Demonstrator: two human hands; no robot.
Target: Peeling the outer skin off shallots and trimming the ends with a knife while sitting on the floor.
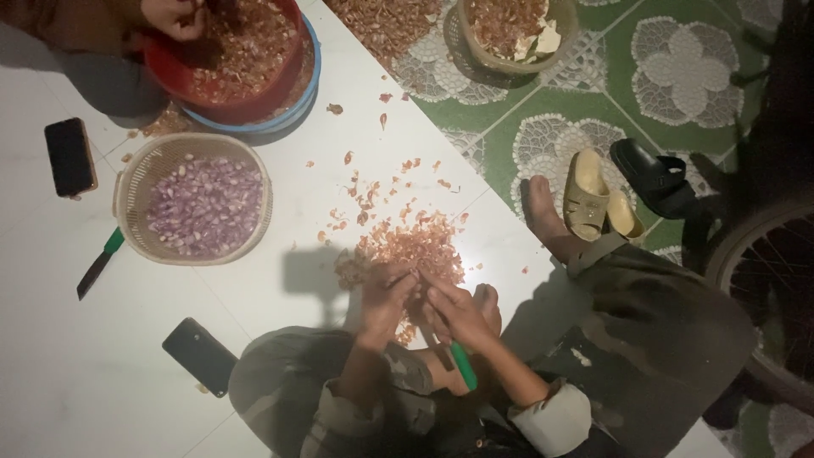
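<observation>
- The white floor (pixel 280 110) carries everything; ahead of both hands it runs bare up to the red bowl (pixel 222 78), so that is the widest room for moving, while to the right its edge meets the green patterned tiles (pixel 543 119) quite near.
- A woven basket of peeled purple shallots (pixel 203 203) sits ahead and left of the left hand (pixel 386 297), well apart; a reach to it would cross the heap of peel.
- That heap of shallot skins (pixel 407 246) lies just ahead of the fingers, touching them; a sweep could scatter it further, I judge.
- The right hand (pixel 458 314) is closed round a green-handled knife (pixel 463 365); its blade is hidden between the hands. The left hand's fingers are bunched, apparently pinching a small shallot, which I cannot see clearly. With the hands touching, a slip could bring the blade onto the left fingers.
- A black phone (pixel 200 356) lies left of the left elbow, near the knee; a shifted leg might knock it.
</observation>
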